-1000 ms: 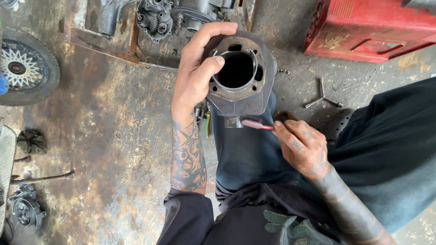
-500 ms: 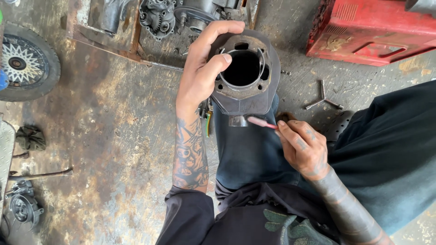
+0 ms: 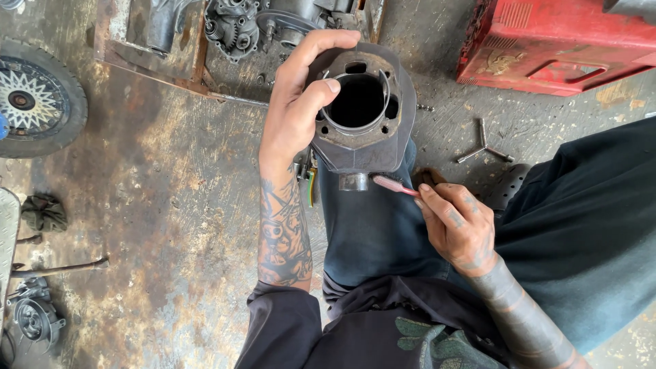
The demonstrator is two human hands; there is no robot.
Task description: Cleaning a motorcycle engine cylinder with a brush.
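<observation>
Left hand [image 3: 290,126] fingers wrap engine cylinder [image 3: 362,113] rim above knee; right hand [image 3: 459,225] fingers pinch pink brush [image 3: 395,185] at cylinder's port. Risk: one-handed grip slips, cylinder drops on floor.

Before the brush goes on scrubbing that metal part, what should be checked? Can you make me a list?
1. Left hand has a firm grip on the engine cylinder, thumb on the rim, fingers over the far side: ok.
2. Cylinder is propped on the knee, not hanging in the air: ok.
3. Right hand holds the pink brush by its handle: ok.
4. Brush tip reaches the small round port under the cylinder: ok.
5. Bristles are clean enough: cannot tell, too small to see.
6. Three-armed wrench on the floor lies away from the leg: ok.
</observation>
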